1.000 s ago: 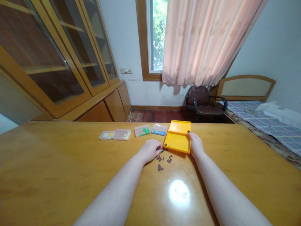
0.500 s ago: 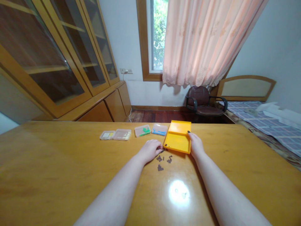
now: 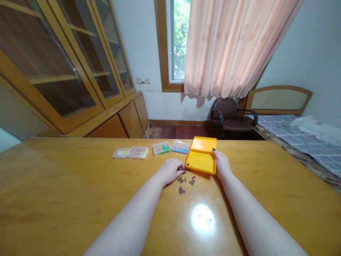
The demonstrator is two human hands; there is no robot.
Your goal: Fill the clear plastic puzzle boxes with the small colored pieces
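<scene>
Nothing visibly moves since the earlier frame: my right grip [image 3: 223,164] clamps the yellow box [image 3: 201,161], best kept steady; my left grip [image 3: 171,171], beside it, I can't read. Brown pieces [image 3: 181,190] lie before the box.

"Can you read any writing on the yellow case [image 3: 204,163]?"
"No, none."
"And the clear boxes [image 3: 156,149] left of it, at the far side of the table [image 3: 80,199]?"
"Too small to make out letters or numbers."
"The socket [image 3: 143,80] on the far wall [image 3: 154,106]?"
"Nothing legible, nor on the small brown pieces [image 3: 181,190]."
</scene>
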